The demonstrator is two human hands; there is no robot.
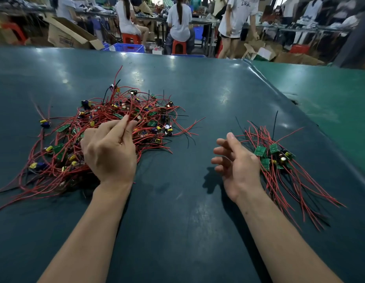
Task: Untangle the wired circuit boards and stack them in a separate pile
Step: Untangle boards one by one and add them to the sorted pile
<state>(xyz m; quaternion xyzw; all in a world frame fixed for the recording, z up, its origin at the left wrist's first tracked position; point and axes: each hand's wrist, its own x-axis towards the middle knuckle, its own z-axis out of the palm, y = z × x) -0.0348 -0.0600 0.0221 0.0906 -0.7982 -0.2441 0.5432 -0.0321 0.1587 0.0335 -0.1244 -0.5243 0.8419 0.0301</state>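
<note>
With your left hand [110, 150] pinching red wires in the tangled heap [108, 137] toward the table's [177, 221] left edge, lift slowly, shaking one board free. Your right hand [234, 162] hangs relaxed, empty, beside the sorted pile [279, 160] toward the right edge; use it to steady the heap.

Blue crates [128, 48], cardboard box [69, 35], red stools [179, 47]

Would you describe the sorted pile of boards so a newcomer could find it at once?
On the dark green table, look beside the open right hand. The sorted pile lies there: a few green boards with wires fanned roughly parallel, far smaller and neater than the tangled heap the left hand grips.
</note>
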